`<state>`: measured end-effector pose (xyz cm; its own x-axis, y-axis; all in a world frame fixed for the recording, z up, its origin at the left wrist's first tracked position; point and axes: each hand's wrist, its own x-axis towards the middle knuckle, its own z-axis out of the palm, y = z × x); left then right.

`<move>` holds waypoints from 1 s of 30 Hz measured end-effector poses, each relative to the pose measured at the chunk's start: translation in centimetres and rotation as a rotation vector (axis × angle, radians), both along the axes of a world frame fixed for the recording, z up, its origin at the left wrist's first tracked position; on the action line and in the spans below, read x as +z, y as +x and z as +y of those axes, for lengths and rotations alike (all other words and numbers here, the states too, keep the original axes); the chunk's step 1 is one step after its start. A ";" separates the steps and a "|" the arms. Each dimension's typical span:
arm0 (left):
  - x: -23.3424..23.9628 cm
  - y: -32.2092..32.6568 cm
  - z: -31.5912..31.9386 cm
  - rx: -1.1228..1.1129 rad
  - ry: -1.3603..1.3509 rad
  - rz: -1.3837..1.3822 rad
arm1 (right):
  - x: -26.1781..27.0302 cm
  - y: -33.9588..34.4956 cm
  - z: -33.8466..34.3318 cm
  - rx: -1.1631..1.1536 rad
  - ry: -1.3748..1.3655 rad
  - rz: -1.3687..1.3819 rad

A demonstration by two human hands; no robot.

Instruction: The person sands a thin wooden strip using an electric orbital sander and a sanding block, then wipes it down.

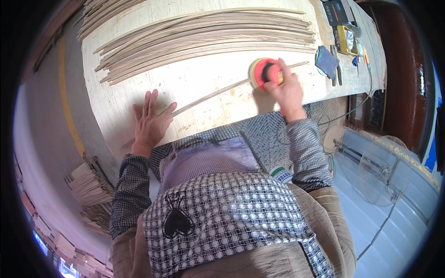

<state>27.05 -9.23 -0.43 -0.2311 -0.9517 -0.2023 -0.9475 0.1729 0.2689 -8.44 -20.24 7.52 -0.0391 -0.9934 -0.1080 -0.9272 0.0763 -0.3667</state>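
Observation:
My left hand (149,120) lies flat with its fingers spread on the near left part of the plywood-topped table (208,114), pressing on one end of a thin wooden strip (215,93). The strip slants up to the right. My right hand (286,87) grips a round red and yellow hand-held tool (264,73), slightly blurred, which rests across the strip towards its far end. What kind of tool it is, I cannot tell for sure. The strip's tip shows beyond it. Behind, a row of similar wooden strips (208,34) lies side by side.
On the table's right are a dark blue pad (326,62), pliers (336,66), a yellow device (347,40), a black box (339,13) and a cable. More strips (100,17) lie at the back left. A bucket (281,173) and a caged fan (384,170) stand below right; bundled strips (90,186) stand lower left.

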 end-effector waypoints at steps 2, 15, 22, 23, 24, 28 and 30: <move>-0.2 0.0 -0.1 -0.015 -0.011 -0.006 | -1.5 -4.3 -1.9 -0.151 0.053 0.125; 0.8 -0.1 -0.6 -0.061 0.040 -0.083 | -0.1 10.1 5.7 0.356 0.116 -0.045; -0.2 0.3 0.0 -0.081 -0.012 -0.081 | 0.2 2.5 2.4 -0.004 0.169 -0.015; -0.4 0.4 -0.1 -0.087 -0.007 -0.073 | 0.2 0.1 1.5 -0.115 0.193 0.036; -0.5 0.4 0.0 -0.085 -0.004 -0.066 | -1.6 -2.7 0.7 -0.151 0.063 0.028; -0.3 0.4 -0.4 -0.101 -0.002 -0.037 | -1.2 -6.4 -1.1 -0.214 0.063 0.101; -0.5 0.3 -0.3 -0.093 -0.010 -0.073 | -1.4 -3.3 0.8 -0.179 0.086 0.009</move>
